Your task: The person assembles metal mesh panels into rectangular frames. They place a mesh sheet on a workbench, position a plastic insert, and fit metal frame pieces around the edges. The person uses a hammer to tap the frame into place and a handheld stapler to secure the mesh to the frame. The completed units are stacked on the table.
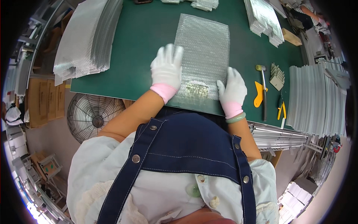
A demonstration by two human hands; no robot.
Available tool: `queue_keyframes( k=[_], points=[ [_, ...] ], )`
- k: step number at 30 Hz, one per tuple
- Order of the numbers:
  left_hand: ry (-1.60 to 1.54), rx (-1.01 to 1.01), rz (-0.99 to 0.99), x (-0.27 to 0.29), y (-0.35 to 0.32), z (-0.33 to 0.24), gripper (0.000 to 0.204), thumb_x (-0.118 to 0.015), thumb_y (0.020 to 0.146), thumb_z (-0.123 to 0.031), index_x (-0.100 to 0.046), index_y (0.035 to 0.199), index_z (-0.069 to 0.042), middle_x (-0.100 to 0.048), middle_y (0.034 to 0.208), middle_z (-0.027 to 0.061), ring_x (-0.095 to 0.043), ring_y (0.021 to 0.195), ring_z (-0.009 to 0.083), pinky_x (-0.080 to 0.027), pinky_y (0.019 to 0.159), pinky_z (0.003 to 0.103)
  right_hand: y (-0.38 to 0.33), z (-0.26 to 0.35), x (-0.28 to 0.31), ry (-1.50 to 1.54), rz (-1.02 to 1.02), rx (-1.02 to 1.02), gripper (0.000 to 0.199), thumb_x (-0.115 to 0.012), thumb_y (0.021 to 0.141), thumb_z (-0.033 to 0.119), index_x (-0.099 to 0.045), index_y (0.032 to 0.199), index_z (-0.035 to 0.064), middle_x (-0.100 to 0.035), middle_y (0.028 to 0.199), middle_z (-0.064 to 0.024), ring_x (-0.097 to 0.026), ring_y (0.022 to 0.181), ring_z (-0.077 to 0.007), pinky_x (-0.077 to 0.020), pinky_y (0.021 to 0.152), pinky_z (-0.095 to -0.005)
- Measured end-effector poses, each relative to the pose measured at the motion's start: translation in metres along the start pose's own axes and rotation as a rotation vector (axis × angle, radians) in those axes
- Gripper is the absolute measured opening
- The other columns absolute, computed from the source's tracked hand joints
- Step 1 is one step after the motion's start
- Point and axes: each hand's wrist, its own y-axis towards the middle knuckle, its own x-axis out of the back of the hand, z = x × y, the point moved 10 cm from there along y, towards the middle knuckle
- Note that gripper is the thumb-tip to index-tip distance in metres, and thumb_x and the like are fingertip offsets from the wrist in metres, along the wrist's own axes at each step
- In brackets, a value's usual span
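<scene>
Both mesh sheet (203, 52) edges touched: left hand (166, 69), right hand (234, 89), fingers extended; cardboard boxes (46, 100), contents hidden.

Grn worktable (136, 41), pale flr (52, 140), blk wire fan (97, 121) beneath edge, brn boxes (46, 99) on L

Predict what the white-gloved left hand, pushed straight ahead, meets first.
Skirting the flat silver mesh sheet, the left hand probably meets the silver mesh pieces at the picture's top; depth is unclear.
</scene>
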Motion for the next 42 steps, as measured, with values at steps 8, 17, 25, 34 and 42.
queue_keyframes(
  k=[8, 17, 25, 34, 42],
  points=[
    [0.051, -0.252, 0.252, -0.018, 0.013, 0.001, 0.051, -0.055, 0.094, -0.036, -0.053, 0.138, -0.010, -0.053, 0.144, 0.0097, -0.043, 0.137, 0.0357, -0.023, 0.115, 0.062, 0.000, 0.003, -0.040, -0.067, 0.371, 0.281, 0.063, -0.055, 0.096, 0.039, -0.041, 0.149, 0.0098, -0.042, 0.153, -0.0130, -0.035, 0.144, -0.0327, -0.0234, 0.116, -0.0591],
    [0.400, -0.282, 0.787, -0.036, 0.055, -0.026, 0.065, -0.067, 0.081, -0.062, -0.070, 0.118, -0.009, -0.067, 0.117, 0.0088, -0.051, 0.129, 0.0281, -0.011, 0.123, 0.055, 0.221, -0.130, 0.008, 0.545, 0.084, -0.202, 0.046, -0.061, 0.095, 0.041, -0.070, 0.114, 0.0007, -0.071, 0.111, -0.0208, -0.067, 0.105, -0.0345, -0.0505, 0.094, -0.0377],
    [0.406, -0.246, 0.892, -0.037, 0.057, -0.026, 0.067, -0.065, 0.083, -0.063, -0.070, 0.121, -0.009, -0.067, 0.121, 0.0089, -0.049, 0.133, 0.0261, -0.011, 0.123, 0.054, 0.324, -0.208, -0.017, -0.006, 0.143, -0.535, 0.063, -0.054, 0.091, 0.058, -0.069, 0.120, 0.0041, -0.067, 0.124, -0.0217, -0.062, 0.118, -0.0386, -0.0473, 0.102, -0.0478],
    [0.411, -0.261, 0.902, -0.037, 0.061, -0.028, 0.062, -0.063, 0.085, -0.063, -0.072, 0.118, -0.010, -0.068, 0.119, 0.0072, -0.050, 0.130, 0.0234, -0.011, 0.124, 0.052, 0.352, -0.226, -0.034, -0.183, 0.346, -0.505, 0.043, -0.062, 0.090, 0.040, -0.071, 0.117, 0.0072, -0.066, 0.126, -0.0191, -0.063, 0.120, -0.0365, -0.0498, 0.100, -0.0460],
    [0.401, -0.262, 0.923, -0.037, 0.058, -0.026, 0.054, -0.066, 0.085, -0.059, -0.076, 0.109, -0.012, -0.070, 0.113, 0.0080, -0.052, 0.126, 0.0247, -0.010, 0.124, 0.052, 0.368, -0.157, 0.038, -0.773, 0.311, -0.122, 0.025, -0.056, 0.094, 0.018, -0.077, 0.107, 0.0166, -0.075, 0.112, -0.0070, -0.072, 0.104, -0.0262, -0.0557, 0.083, -0.0396]
  ],
)
